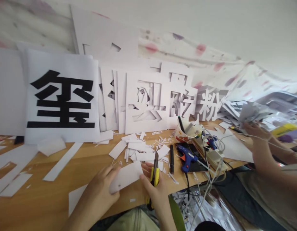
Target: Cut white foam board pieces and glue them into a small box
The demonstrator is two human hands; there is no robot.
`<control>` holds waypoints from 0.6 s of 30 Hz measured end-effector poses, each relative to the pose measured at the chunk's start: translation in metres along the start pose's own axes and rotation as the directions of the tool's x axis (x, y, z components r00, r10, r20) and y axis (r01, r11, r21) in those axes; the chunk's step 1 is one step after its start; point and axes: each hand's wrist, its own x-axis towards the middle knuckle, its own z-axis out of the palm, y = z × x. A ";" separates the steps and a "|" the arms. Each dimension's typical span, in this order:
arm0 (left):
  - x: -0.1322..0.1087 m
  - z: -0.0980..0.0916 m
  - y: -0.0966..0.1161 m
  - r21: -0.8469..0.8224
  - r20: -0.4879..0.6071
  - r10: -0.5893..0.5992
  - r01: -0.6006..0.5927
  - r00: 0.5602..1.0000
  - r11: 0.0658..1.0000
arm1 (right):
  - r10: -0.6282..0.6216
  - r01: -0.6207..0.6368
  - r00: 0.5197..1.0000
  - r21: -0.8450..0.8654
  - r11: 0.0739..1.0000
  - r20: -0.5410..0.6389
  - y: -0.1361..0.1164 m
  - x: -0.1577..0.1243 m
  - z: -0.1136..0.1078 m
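My left hand (103, 187) holds a small white piece of foam board (126, 176) just above the wooden table (42, 205), fingers curled under it. My right hand (155, 189) is closed round a yellow utility knife (155, 173), its blade pointing up and away, right beside the white piece's right edge. White offcuts and strips (143, 150) lie scattered on the table just beyond both hands.
Boards with a black printed character (63, 101) and cut-out characters (148, 102) lean against the wall. A blue glue gun (188, 157), black marker (171, 158), paper cup (185, 133), power strip and cables lie right. Another person's hands (254, 128) handle paper at far right.
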 end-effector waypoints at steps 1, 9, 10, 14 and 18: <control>0.002 -0.003 0.003 -0.008 0.052 -0.013 0.013 0.999 1.000 | 0.009 -0.009 1.000 -0.040 0.999 0.016 0.002 0.001 0.001; -0.003 -0.022 -0.011 -0.083 0.055 -0.115 0.120 0.992 0.989 | 0.039 -0.030 0.998 -0.153 0.988 0.055 -0.004 0.006 -0.001; -0.007 -0.024 -0.016 -0.046 0.041 -0.144 0.146 0.989 0.988 | 0.041 -0.032 0.997 -0.158 0.987 0.059 -0.004 0.006 -0.001; -0.018 -0.027 -0.027 0.044 0.024 -0.194 0.193 0.981 0.980 | 0.027 -0.015 0.998 -0.194 0.981 0.059 -0.004 0.007 0.000; -0.022 -0.033 -0.036 -0.023 0.000 -0.241 0.241 0.970 0.970 | -0.024 0.024 1.000 -0.233 0.972 0.004 -0.011 0.003 -0.006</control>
